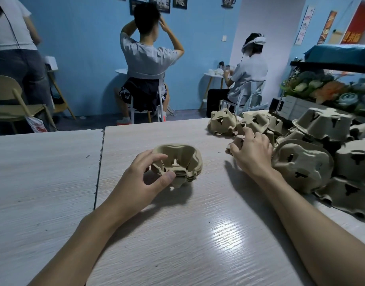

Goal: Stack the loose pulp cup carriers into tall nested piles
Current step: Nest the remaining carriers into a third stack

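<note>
A short nested stack of brown pulp cup carriers point(182, 162) sits open side up in the middle of the table. My left hand point(142, 178) grips its near left rim between thumb and fingers. To the right, my right hand point(252, 152) lies over a loose carrier point(235, 144) at the edge of the pile, fingers curled round it. A heap of loose carriers point(322, 145) lies mostly upside down along the right side of the table.
The pale wood table point(198, 234) has a seam to a second table point(43, 182) on the left. A box of artificial flowers point(322, 87) stands behind the heap. People sit on chairs beyond the far edge.
</note>
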Motion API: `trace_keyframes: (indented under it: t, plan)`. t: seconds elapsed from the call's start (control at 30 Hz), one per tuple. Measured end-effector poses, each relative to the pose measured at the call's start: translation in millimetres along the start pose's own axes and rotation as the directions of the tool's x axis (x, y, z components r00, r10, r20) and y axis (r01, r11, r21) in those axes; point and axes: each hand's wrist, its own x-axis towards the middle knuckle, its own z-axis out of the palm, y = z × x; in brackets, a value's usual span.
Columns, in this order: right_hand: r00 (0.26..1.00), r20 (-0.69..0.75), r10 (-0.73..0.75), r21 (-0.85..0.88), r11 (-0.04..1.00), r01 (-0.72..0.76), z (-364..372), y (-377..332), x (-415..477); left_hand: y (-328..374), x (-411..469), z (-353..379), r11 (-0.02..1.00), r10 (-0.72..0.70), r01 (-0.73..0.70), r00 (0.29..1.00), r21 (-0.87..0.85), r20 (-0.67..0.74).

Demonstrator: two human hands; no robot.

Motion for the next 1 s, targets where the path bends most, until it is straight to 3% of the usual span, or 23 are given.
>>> trace_keyframes:
  t: [0.1,0.3,0.37,0.5,0.77,0.87,1.0]
  plan:
    - [1.0,0.016,0.012,-0.036,0.999,-0.011,-3,-1,0,2,0,1,1.0,-0.008,0.008,1.0,-0.003,-0.007]
    - [0.992,0.124,-0.009,0.099,0.995,-0.003,-4,-3,-1,3,0,1,1.0,-0.004,0.004,1.0,0.007,-0.011]
    - [0.996,0.077,-0.047,0.262,0.965,0.026,-6,-4,-1,2,0,1,1.0,-0.001,0.002,1.0,0.008,-0.016]
    - [0.993,0.026,-0.111,0.666,0.743,0.066,-13,-15,-5,0,0,1,1.0,0.01,-0.01,1.0,0.008,-0.015]
    - [0.91,0.226,-0.347,0.546,0.819,0.177,-17,-17,-13,-3,1,0,0.999,0.017,-0.017,1.0,0.029,-0.004]
    - [0.893,0.294,-0.341,0.531,0.835,0.144,-20,-16,-13,-2,1,0,0.999,0.02,-0.02,1.0,0.027,-0.005]
    - [0.934,0.196,-0.298,0.56,0.816,0.143,-16,-20,-13,3,-1,0,0.999,0.019,-0.019,1.0,0.028,-0.007]
